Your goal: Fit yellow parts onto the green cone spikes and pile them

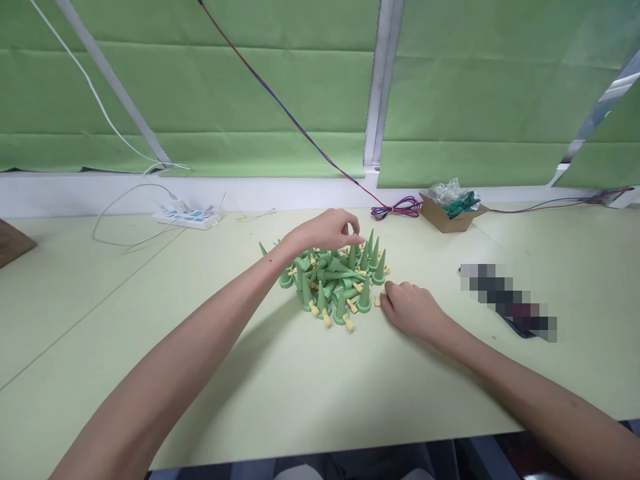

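Note:
Green plastic cones [333, 273] with flared round bases lie heaped on the table, and several stand upright around the heap's edge. Small yellow plastic pieces [349, 323] lie among them and beside their bases. My left hand [330, 230] reaches over the far side of the heap, its thumb and fingers curled together at a cone's tip; the exact contact is partly hidden. On the heap's right side, my right hand [413, 310] rests closed on the table, its fingertips at a small yellow piece that they largely cover. Another yellow piece [377, 302] lies just left of those fingertips.
A white power strip [187, 217] with cables stands at the back left. Coiled red and blue wire [397, 209] lies beside a small cardboard box [450, 220] holding clear plastic and green material. A blurred dark object [507, 300] lies to the right. Green blinds [260, 100] hang behind.

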`<action>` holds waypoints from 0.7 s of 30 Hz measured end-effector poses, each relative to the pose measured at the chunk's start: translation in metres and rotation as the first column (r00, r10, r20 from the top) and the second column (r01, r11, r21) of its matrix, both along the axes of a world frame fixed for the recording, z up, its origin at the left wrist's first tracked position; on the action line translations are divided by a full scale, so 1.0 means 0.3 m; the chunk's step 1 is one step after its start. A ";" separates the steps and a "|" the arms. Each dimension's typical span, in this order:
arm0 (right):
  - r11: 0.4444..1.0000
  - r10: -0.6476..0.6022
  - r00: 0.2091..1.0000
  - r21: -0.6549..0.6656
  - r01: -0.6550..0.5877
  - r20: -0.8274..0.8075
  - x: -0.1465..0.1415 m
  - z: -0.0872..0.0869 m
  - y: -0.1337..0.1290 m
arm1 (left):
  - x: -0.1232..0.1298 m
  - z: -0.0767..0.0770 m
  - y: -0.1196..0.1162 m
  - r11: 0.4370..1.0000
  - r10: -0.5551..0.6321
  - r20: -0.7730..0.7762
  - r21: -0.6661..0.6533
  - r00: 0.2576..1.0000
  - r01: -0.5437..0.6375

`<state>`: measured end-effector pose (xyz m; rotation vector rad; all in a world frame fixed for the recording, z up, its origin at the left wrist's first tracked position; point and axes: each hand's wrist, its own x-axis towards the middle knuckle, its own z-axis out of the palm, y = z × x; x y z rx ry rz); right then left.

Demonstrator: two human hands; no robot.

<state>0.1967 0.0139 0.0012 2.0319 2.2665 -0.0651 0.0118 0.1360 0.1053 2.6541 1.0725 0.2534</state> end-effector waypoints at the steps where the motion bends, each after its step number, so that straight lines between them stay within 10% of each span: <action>1: 1.000 -0.001 1.000 0.001 0.001 -0.002 0.000 0.001 -0.001 | 0.005 0.004 -0.003 1.000 0.002 0.026 0.023 1.000 -0.003; 16: 1.000 -0.004 1.000 -0.025 0.004 -0.009 0.001 0.011 -0.005 | 0.080 0.039 -0.007 0.995 0.026 -0.003 0.099 1.000 -0.026; 21: 1.000 -0.001 1.000 -0.022 0.001 -0.001 0.000 0.008 -0.007 | 0.019 0.055 -0.018 0.995 0.090 -0.270 -0.022 0.959 -0.099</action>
